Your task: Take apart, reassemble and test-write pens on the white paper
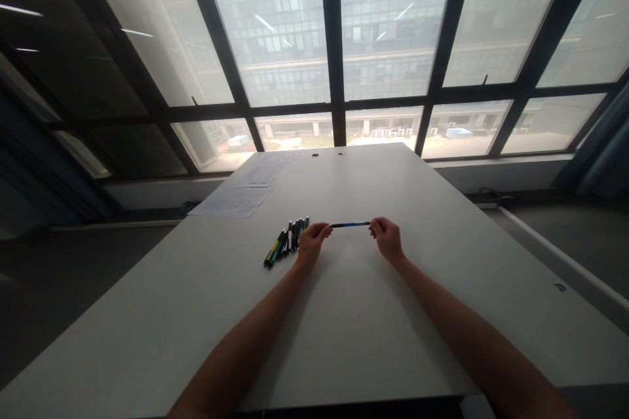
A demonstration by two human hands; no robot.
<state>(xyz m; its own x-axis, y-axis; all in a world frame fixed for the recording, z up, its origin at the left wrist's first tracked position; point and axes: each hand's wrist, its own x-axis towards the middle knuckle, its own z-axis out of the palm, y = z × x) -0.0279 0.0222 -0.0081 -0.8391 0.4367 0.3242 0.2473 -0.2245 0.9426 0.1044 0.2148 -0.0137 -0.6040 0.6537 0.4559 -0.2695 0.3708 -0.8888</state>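
Note:
A slim black and blue pen (pixel 349 224) is held level above the white table, stretched between both hands. My left hand (pixel 312 240) pinches its left end, and my right hand (pixel 387 237) pinches the right end. Just left of my left hand, several pens (pixel 282 245) lie side by side in a slanted row, mostly black with some yellow, green and white parts. My left hand partly covers the nearest ones.
The white table (pixel 363 314) reaches toward a large window. Printed paper sheets (pixel 230 201) lie at its left far side. Two small dark round spots (pixel 315 155) show near the far edge, and a small dark mark (pixel 559 287) is at the right.

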